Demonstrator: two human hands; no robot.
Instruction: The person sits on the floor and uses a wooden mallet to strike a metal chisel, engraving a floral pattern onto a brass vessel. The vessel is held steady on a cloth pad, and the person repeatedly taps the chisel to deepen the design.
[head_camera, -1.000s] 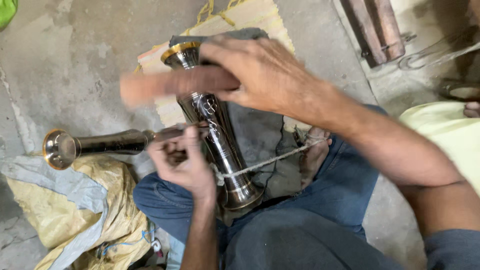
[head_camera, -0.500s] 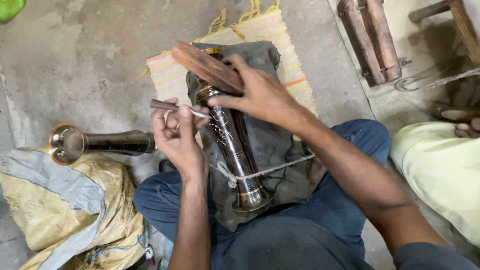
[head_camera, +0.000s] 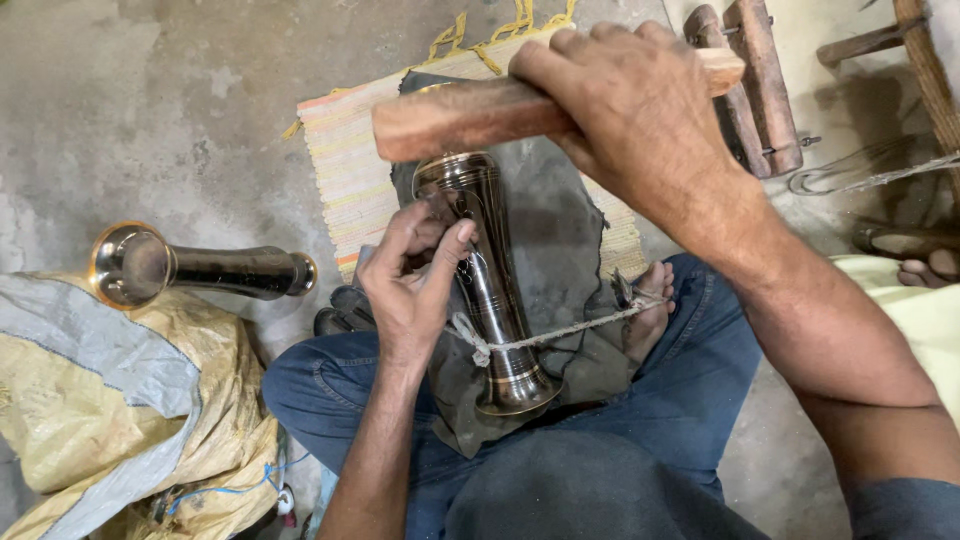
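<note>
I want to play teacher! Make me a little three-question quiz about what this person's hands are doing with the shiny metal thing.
1. True or false: the right hand grips a wooden mallet above the dark metal vase.
2. What is tied around the vase on the lap? A) blue wire B) rough cord C) yellow cloth
3. Fill in: the left hand rests its fingers against the vase's ____ part.

Key
1. True.
2. B: the cord runs from the vase toward the bare foot.
3. Upper. A second vase lies apart on the concrete floor, beside a yellow sack.
</note>
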